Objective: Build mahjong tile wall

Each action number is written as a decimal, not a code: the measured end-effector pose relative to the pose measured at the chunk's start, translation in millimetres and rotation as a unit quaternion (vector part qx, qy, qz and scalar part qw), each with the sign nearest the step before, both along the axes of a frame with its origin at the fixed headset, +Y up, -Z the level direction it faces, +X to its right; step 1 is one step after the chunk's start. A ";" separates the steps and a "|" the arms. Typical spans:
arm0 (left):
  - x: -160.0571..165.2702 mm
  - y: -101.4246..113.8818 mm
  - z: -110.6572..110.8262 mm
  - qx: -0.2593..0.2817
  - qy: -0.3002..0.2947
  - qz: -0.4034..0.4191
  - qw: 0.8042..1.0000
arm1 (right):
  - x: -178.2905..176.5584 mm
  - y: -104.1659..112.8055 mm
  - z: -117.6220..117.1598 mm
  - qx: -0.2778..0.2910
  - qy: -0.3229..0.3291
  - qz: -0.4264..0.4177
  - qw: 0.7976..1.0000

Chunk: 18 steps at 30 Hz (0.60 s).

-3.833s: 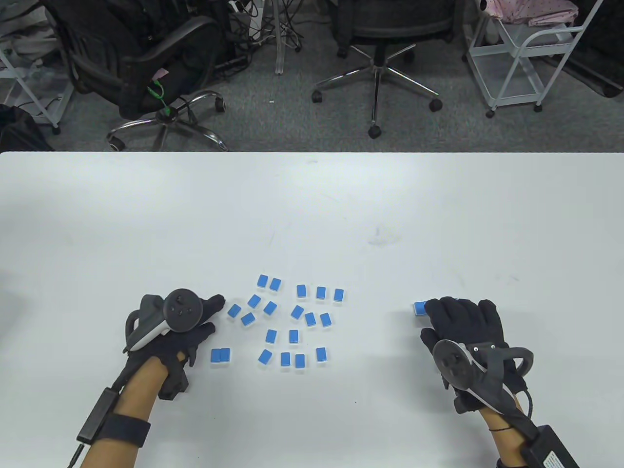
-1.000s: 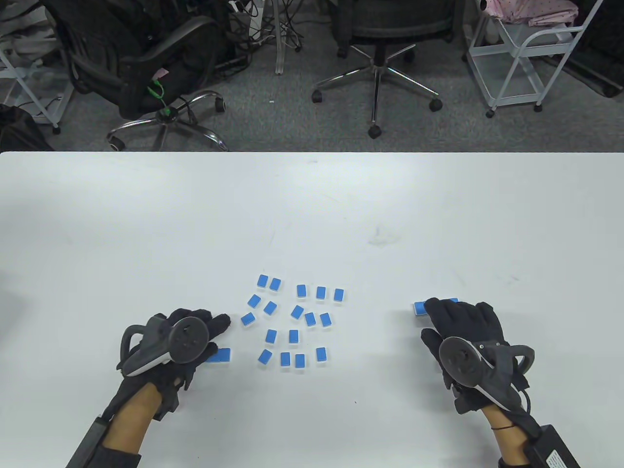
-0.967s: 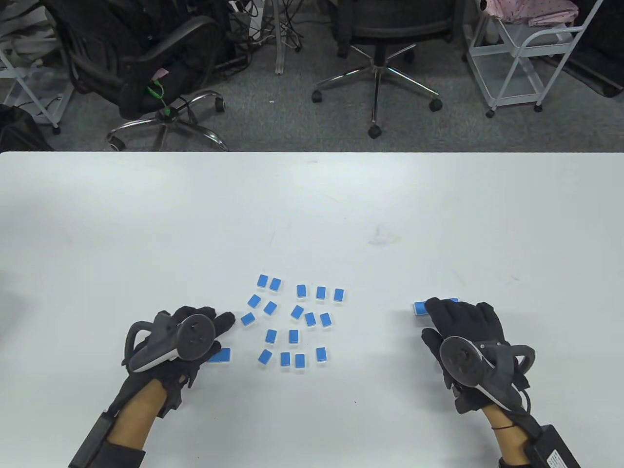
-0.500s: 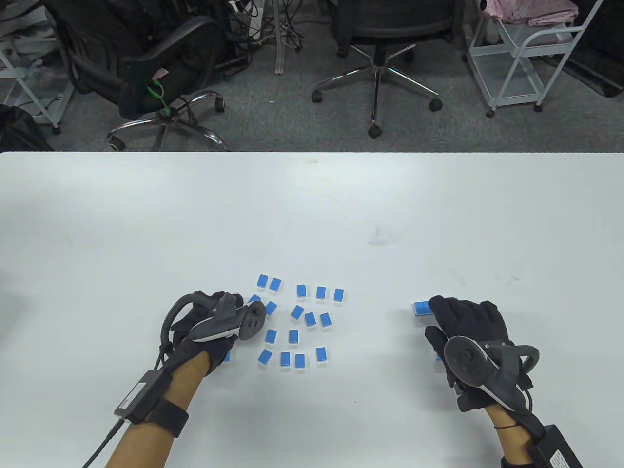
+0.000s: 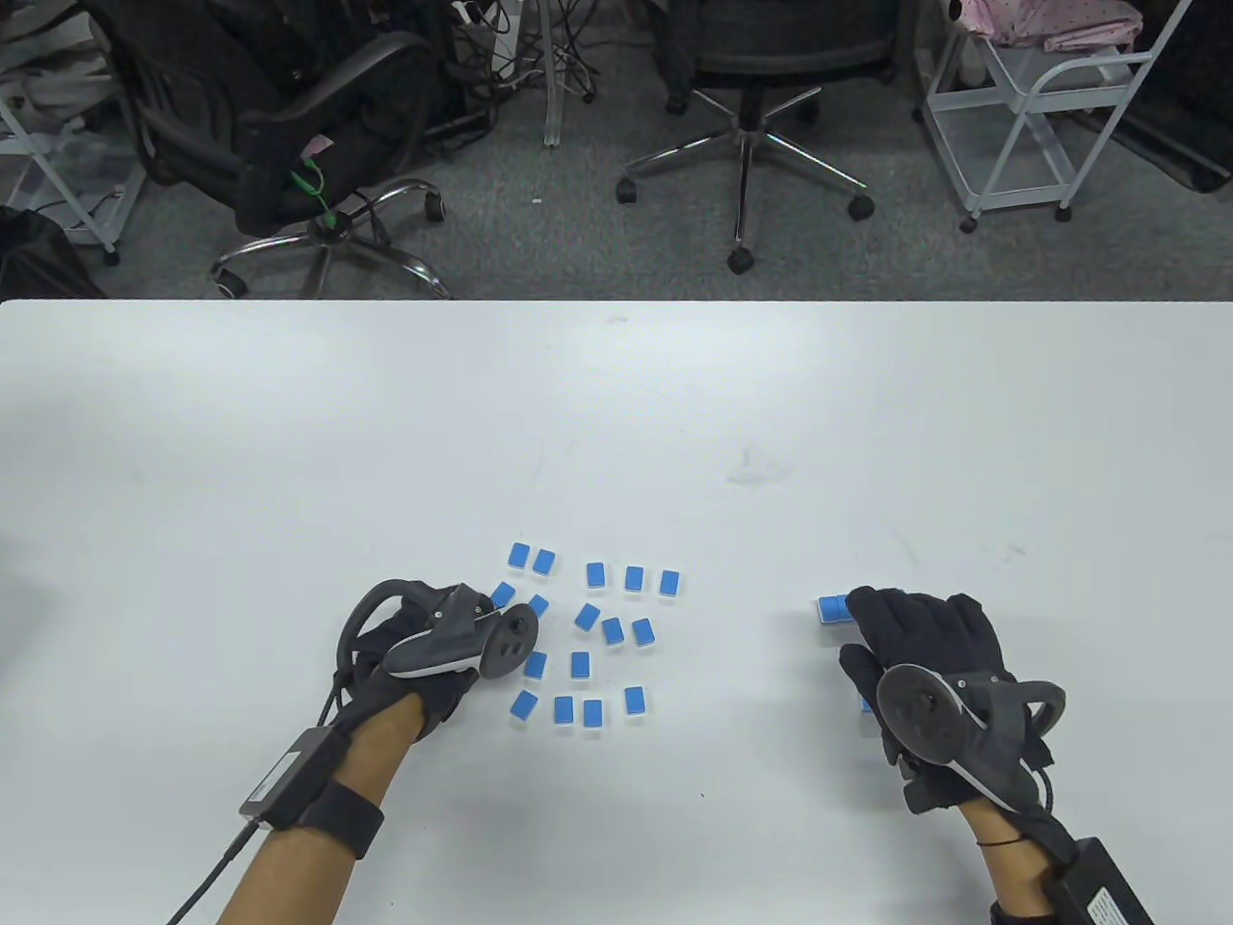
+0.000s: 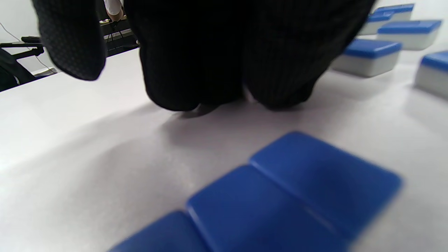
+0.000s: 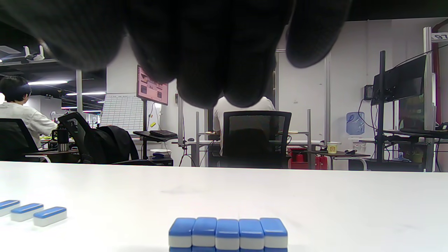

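Five mahjong tiles (image 7: pixel 228 233) stand in a touching row on the worktop (image 5: pixel 616 414), below the right hand's fingers (image 7: pixel 224 70), apart; left fingers (image 6: pixel 196 63) curled, grasp unclear, beside loose tiles (image 5: pixel 588 636).

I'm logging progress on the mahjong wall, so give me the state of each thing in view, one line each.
left hand: over the loose tiles' left edge, fingertips on the table.
right hand: hovers above the tile row, holding nothing visible.
tile row: five tiles side by side, blue up.
loose tiles: scattered, blue backs up.
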<state>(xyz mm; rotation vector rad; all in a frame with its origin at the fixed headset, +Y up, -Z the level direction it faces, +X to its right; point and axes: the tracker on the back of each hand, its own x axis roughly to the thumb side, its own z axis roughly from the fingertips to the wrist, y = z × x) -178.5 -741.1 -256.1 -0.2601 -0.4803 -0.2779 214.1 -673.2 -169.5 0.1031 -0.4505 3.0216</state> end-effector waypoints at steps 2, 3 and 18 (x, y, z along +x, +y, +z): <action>-8.5 2.9 -0.9 -0.005 0.022 0.017 1.000 | 0.0 0.3 0.3 0.000 0.000 0.001 1.000; -14.6 4.9 -1.2 -0.003 0.035 0.029 0.999 | 0.0 0.4 0.4 0.000 0.000 0.001 1.000; -139.6 -3.0 60.1 -0.021 0.190 0.152 0.970 | -5.0 -1.0 0.8 -0.001 0.011 0.013 1.000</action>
